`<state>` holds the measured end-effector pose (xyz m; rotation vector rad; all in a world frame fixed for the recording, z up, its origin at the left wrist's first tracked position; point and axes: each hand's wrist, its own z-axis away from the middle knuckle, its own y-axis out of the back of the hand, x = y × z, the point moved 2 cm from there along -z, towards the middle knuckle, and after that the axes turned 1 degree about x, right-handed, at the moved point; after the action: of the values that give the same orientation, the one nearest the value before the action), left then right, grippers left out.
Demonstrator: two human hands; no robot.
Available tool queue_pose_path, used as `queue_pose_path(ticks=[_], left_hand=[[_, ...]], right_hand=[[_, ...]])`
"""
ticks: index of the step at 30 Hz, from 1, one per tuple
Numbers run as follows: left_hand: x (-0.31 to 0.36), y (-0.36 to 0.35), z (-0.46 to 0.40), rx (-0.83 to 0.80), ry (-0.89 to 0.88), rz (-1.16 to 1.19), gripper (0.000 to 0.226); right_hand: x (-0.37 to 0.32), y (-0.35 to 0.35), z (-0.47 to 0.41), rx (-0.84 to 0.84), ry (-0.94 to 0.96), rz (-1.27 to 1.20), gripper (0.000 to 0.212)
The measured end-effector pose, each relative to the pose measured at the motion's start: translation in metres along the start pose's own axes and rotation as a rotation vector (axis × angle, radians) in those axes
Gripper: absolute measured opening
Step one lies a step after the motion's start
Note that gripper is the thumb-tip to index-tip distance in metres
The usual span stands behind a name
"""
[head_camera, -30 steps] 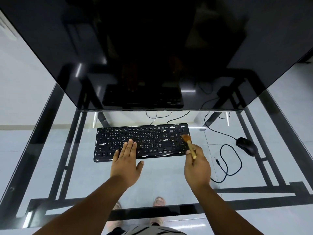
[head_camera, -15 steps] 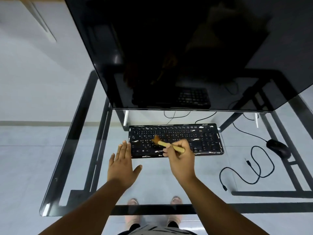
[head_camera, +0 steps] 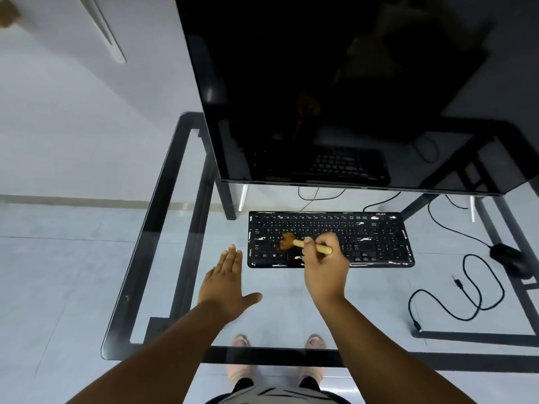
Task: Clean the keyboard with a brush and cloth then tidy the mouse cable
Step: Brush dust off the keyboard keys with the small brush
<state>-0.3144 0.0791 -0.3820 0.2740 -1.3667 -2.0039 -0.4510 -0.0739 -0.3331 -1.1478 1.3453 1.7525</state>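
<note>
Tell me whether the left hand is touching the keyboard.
Apart. The head view shows the left hand spread on the glass, its fingertips short of the keyboard with bare glass between them.

We are looking at a clear, smooth glass desk (head_camera: 180, 258) edged and braced by a dark matt metal frame (head_camera: 159, 199). The monitor (head_camera: 335, 91) is showing a glossy black face that is mirroring the keys. The keyboard (head_camera: 376, 240) is looking like matt black plastic, with white flecks marking its edges. The brush (head_camera: 303, 244) is showing a pale, smooth wooden handle and soft tan bristles. The mouse (head_camera: 509, 259) is appearing as dull black plastic, its cable (head_camera: 478, 290) as thin black rubbery cord.
</note>
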Motion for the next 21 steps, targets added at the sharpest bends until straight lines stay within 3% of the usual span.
queue_pose_path(ticks=[3,8,13,16,18,21], left_hand=[[-0.001,0.0,0.0,-0.008,-0.007,-0.014,0.106],[-0.003,0.0,0.0,-0.024,-0.012,-0.021,0.105],[-0.005,-0.003,0.001,-0.015,-0.024,-0.035,0.103],[-0.008,-0.002,0.001,-0.019,-0.035,-0.043,0.101],[-0.01,-0.002,0.001,-0.027,-0.043,-0.04,0.1],[-0.012,-0.004,0.002,-0.022,-0.046,-0.03,0.1]], right_hand=[[0.002,-0.007,0.004,-0.162,0.022,-0.081,0.016],[0.004,-0.002,0.009,0.031,0.068,0.039,0.015],[0.003,-0.012,0.019,-0.242,0.122,-0.044,0.014],[0.01,-0.008,0.022,-0.109,0.125,0.091,0.015],[0.01,-0.003,0.022,-0.021,0.106,0.044,0.015],[0.006,-0.003,0.024,-0.177,0.15,-0.037,0.011]])
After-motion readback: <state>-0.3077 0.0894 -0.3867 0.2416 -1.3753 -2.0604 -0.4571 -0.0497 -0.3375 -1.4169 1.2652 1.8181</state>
